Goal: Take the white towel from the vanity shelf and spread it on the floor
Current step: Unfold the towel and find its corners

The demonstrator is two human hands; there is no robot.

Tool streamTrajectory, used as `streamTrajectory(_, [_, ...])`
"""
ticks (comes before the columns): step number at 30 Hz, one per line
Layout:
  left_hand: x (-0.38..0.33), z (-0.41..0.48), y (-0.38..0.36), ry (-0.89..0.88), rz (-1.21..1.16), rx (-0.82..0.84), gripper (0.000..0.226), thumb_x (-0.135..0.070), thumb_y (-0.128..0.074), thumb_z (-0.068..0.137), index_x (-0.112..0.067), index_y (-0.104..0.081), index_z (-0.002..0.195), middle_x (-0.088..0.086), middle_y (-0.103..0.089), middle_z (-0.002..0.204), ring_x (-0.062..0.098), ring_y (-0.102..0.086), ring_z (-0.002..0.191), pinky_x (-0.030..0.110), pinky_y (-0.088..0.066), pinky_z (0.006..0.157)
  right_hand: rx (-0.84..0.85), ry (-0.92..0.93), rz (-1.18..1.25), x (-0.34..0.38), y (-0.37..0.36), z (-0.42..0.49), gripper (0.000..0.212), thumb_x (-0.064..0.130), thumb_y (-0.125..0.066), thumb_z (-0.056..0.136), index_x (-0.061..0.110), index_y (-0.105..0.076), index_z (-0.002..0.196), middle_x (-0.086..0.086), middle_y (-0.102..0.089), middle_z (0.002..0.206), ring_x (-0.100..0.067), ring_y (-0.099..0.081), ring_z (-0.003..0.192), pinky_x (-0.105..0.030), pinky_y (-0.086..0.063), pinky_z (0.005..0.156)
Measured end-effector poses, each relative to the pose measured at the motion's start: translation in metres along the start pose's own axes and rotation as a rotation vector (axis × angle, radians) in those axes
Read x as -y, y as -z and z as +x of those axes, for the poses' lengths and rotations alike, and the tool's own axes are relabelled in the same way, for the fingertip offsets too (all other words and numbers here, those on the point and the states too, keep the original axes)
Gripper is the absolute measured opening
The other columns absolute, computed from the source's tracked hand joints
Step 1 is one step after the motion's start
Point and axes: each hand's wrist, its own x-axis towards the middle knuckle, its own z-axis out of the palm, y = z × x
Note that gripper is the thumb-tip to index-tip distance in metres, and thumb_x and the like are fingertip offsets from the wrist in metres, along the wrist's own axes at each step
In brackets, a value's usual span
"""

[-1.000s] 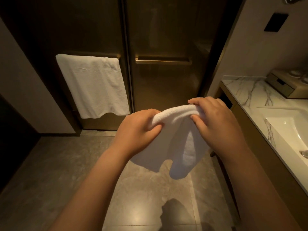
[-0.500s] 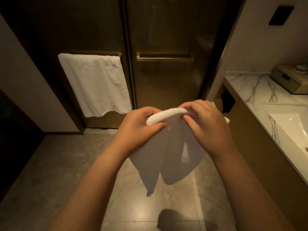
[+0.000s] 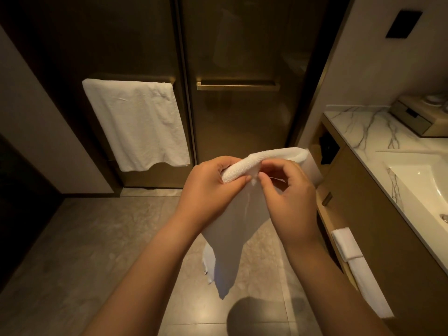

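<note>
1. Forearms reach forward from the bottom of the view, both hands raised over the tiled floor (image 3: 101, 238).
2. Left hand (image 3: 208, 190) has its grip closed on the rolled top edge of the white towel (image 3: 232, 229), thumb and fingers pinching it firmly.
3. Right hand (image 3: 288, 197) meets that edge just beside the left; its fingertips (image 3: 263, 177) pinch narrowly at a fold or corner, a lighter grip than the left's.
4. The towel is already off the shelf and hangs in the air between the hands, still partly doubled, its lower points dangling above the floor without touching it.
5. My judgement: the step in hand is finding the corners to open the cloth. With the hands this close together, lowering now would probably drop it in a bunched heap. The thin right-hand pinch could slip, leaving the towel swinging from one hand.
6. Further right, the vanity bench (image 3: 363, 132) with its sink (image 3: 421, 180) stands close, and a second folded towel (image 3: 346, 243) hangs below it; a wide spreading swing might brush them.
7. Farthest off, a hanging towel (image 3: 135, 122) drapes a bar on the dark door.
</note>
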Motion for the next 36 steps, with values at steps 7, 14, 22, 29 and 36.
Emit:
streamTrajectory(7, [0.002, 0.002, 0.001, 0.012, 0.0, -0.047, 0.021, -0.033, -0.071, 0.081, -0.034, -0.069, 0.102, -0.02, -0.068, 0.09, -0.003, -0.062, 0.085, 0.023, -0.053, 0.072, 0.039, -0.092, 0.085, 0.003, -0.007, -0.011, 0.015, 0.034, -0.064, 0.084, 0.038, -0.062, 0.099, 0.03, -0.058, 0.094, 0.007, -0.056, 0.095, 0.0, -0.043, 0.075])
streamTrajectory(14, [0.0, 0.002, 0.008, 0.076, -0.111, 0.021, 0.018, -0.03, -0.062, 0.088, -0.048, -0.064, 0.088, -0.025, -0.068, 0.081, -0.006, -0.062, 0.079, 0.011, -0.05, 0.062, 0.17, -0.114, 0.16, -0.006, -0.01, -0.009, 0.03, 0.033, -0.061, 0.087, 0.032, -0.062, 0.117, 0.027, -0.059, 0.109, 0.011, -0.054, 0.102, 0.0, -0.041, 0.078])
streamTrajectory(22, [0.001, -0.002, 0.005, 0.103, -0.262, 0.118, 0.028, -0.022, -0.057, 0.093, -0.049, -0.063, 0.093, -0.022, -0.071, 0.091, -0.002, -0.066, 0.088, 0.013, -0.053, 0.072, 0.405, -0.227, 0.227, -0.014, -0.004, -0.01, 0.064, 0.067, -0.062, 0.066, 0.051, -0.047, 0.127, 0.031, -0.055, 0.123, 0.006, -0.054, 0.111, -0.017, -0.046, 0.086])
streamTrajectory(29, [0.007, -0.006, -0.003, 0.152, -0.289, 0.097, 0.018, -0.026, -0.057, 0.092, -0.039, -0.065, 0.102, -0.014, -0.072, 0.097, 0.001, -0.067, 0.092, 0.018, -0.055, 0.077, 0.474, -0.205, 0.11, -0.015, -0.01, -0.012, 0.077, 0.053, -0.078, 0.065, 0.061, -0.032, 0.126, 0.058, -0.033, 0.1, 0.034, -0.039, 0.093, 0.007, -0.033, 0.052])
streamTrajectory(36, [0.008, -0.009, -0.003, 0.15, -0.345, 0.077, 0.02, -0.026, -0.057, 0.092, -0.043, -0.065, 0.096, -0.015, -0.072, 0.094, 0.002, -0.067, 0.091, 0.019, -0.055, 0.076, 0.455, -0.201, 0.114, -0.015, -0.014, -0.016, 0.069, 0.037, -0.074, 0.077, 0.074, -0.028, 0.114, 0.06, -0.032, 0.101, 0.028, -0.042, 0.095, 0.005, -0.034, 0.058])
